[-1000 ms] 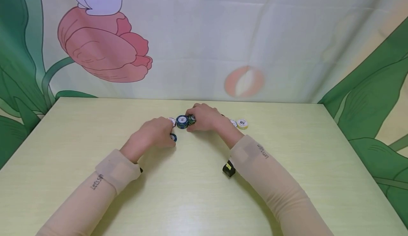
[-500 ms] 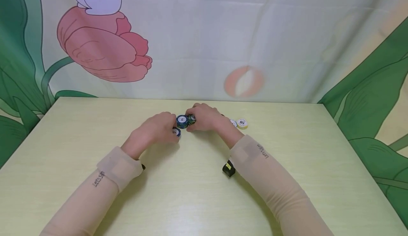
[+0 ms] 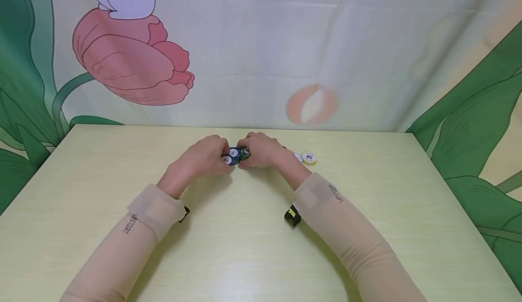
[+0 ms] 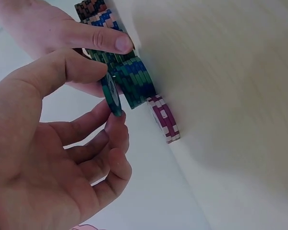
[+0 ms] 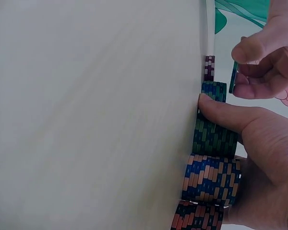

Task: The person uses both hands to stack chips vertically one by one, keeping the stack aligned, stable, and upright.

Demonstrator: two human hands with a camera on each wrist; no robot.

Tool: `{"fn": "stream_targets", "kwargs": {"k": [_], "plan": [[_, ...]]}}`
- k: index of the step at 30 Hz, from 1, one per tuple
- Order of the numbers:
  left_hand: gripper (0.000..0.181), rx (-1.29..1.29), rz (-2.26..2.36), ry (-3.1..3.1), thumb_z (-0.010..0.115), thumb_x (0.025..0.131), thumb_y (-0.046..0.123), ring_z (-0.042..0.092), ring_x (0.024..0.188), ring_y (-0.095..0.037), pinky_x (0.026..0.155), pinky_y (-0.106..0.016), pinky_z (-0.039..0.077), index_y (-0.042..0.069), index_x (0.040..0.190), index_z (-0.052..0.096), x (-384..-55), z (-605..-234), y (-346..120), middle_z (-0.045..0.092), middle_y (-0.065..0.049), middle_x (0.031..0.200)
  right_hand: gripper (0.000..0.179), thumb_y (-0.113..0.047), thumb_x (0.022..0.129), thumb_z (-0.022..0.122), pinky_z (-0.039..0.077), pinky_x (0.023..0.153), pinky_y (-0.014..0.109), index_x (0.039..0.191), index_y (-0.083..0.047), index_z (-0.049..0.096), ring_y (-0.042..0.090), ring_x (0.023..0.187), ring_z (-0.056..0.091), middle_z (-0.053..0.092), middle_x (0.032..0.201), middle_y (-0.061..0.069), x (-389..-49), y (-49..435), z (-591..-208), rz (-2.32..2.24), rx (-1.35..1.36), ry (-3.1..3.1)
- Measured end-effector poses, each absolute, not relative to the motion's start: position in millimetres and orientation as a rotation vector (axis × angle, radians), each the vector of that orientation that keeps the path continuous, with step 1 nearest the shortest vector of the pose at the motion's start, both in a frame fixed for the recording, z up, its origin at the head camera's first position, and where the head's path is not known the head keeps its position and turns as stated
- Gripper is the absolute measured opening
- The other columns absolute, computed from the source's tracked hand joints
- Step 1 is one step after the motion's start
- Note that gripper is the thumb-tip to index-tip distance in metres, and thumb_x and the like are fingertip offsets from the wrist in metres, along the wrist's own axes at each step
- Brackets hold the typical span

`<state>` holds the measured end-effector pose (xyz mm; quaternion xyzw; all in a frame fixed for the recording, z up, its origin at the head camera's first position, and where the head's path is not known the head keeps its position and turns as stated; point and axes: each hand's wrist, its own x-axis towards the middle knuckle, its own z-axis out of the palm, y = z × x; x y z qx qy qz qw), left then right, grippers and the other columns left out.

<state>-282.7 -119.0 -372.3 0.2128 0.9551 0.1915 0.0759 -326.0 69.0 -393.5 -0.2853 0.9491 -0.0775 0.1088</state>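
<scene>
In the left wrist view my left hand (image 4: 57, 129) pinches one blue-green poker chip (image 4: 111, 93) between thumb and fingertips, tilted and above the low blue-green chip stack (image 4: 136, 84). My right hand (image 3: 261, 150) grips the taller green chip stack (image 5: 213, 136), its thumb along the near side and its fingers behind. That stack stands right beside the blue-green one. A short pile of maroon-and-white chips (image 4: 164, 120) sits at the row's left end, hidden behind my left hand in the head view.
To the right, the row continues with a blue-and-peach stack (image 5: 211, 179) and an orange-and-black stack (image 5: 197, 215). White chips (image 3: 299, 157) and yellow-edged chips (image 3: 310, 158) lie beyond my right wrist. A printed curtain (image 3: 253, 66) hangs behind the pale tabletop (image 3: 228, 247).
My left hand has moved right and away from me, carrying the pinched chip from in front of the row up to the blue-green stack. The right hand has stayed in place.
</scene>
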Motion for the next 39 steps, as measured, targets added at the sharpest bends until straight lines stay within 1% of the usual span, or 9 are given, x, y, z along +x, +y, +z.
{"fn": "stream_targets", "kwargs": {"k": [5,14,19,23,27,39], "plan": [[0.030,0.640,0.599,2.863,0.079,0.084,0.014,0.058,0.085,-0.025,0.078,-0.037,0.050,-0.004,0.104,0.067,-285.2,-373.6,-118.3,0.064,-0.012,0.096,0.047,-0.040,0.091,0.079,0.048,0.090,0.053,0.133,-0.025,0.066,0.024,0.114,0.053,0.058,0.129,0.003,-325.7,69.2,-393.7,-0.221,-0.841,2.794],[0.030,0.661,0.619,2.894,0.077,0.088,0.008,0.057,0.090,-0.027,0.084,-0.040,0.050,-0.006,0.113,0.068,-290.1,-378.2,-118.1,0.064,-0.015,0.104,0.047,-0.041,0.091,0.078,0.048,0.091,0.052,0.133,-0.025,0.065,0.024,0.115,0.053,0.057,0.131,0.004,-325.0,69.3,-391.8,-0.209,-0.843,2.786],[0.036,0.649,0.619,2.907,0.080,0.089,0.010,0.058,0.092,-0.028,0.087,-0.042,0.050,-0.006,0.119,0.067,-289.0,-377.2,-119.4,0.065,-0.017,0.109,0.048,-0.041,0.091,0.079,0.048,0.091,0.053,0.133,-0.025,0.065,0.025,0.115,0.053,0.057,0.131,0.005,-324.9,69.5,-391.3,-0.206,-0.853,2.787],[0.036,0.624,0.606,2.922,0.083,0.086,0.013,0.059,0.092,-0.029,0.088,-0.043,0.050,-0.005,0.114,0.069,-287.3,-375.4,-120.9,0.068,-0.015,0.105,0.048,-0.041,0.091,0.079,0.048,0.090,0.052,0.134,-0.024,0.065,0.024,0.115,0.053,0.057,0.131,0.005,-325.1,69.7,-391.9,-0.215,-0.860,2.788],[0.030,0.610,0.618,2.928,0.084,0.085,0.011,0.061,0.089,-0.027,0.086,-0.042,0.051,-0.004,0.107,0.070,-287.9,-376.5,-121.0,0.070,-0.013,0.099,0.048,-0.041,0.091,0.079,0.048,0.089,0.051,0.134,-0.024,0.065,0.024,0.114,0.054,0.058,0.129,0.005,-325.7,69.9,-392.8,-0.224,-0.860,2.790],[0.029,0.577,0.617,2.948,0.083,0.087,0.009,0.062,0.092,-0.029,0.089,-0.043,0.052,-0.005,0.109,0.071,-289.6,-378.4,-115.6,0.071,-0.014,0.103,0.049,-0.041,0.090,0.079,0.048,0.091,0.053,0.135,-0.025,0.065,0.025,0.117,0.053,0.057,0.132,0.005,-326.2,70.2,-393.5,-0.227,-0.844,2.790]]}}
